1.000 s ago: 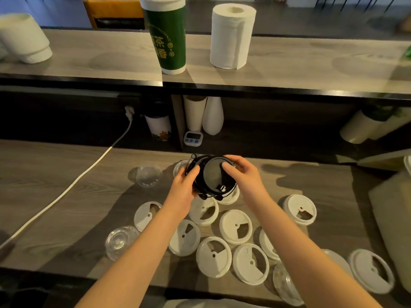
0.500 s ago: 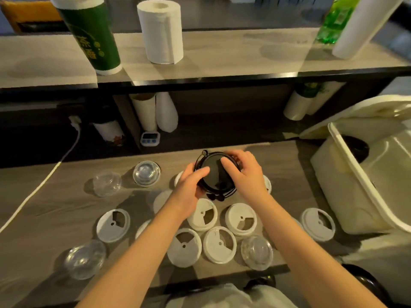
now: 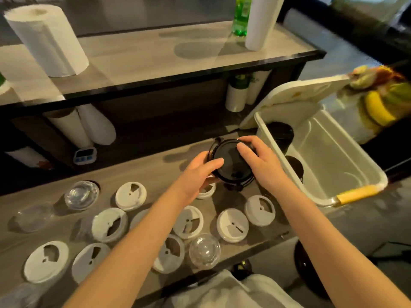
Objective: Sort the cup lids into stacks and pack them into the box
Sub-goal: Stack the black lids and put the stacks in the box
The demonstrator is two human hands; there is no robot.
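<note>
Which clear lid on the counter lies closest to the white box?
The clear dome lid at the counter's front edge, right of centre; the other clear lids lie far left.

The left hand (image 3: 198, 172) and right hand (image 3: 260, 161) have carried the black lid stack (image 3: 231, 163) toward three o'clock, now just beside the box (image 3: 333, 156).

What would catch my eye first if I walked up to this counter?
The left hand and right hand grip a stack of black lids between them. Nearer the person, white lids and a few clear dome lids lie scattered on the wooden counter. At the right stands an open white box with black lid stacks already inside.
</note>
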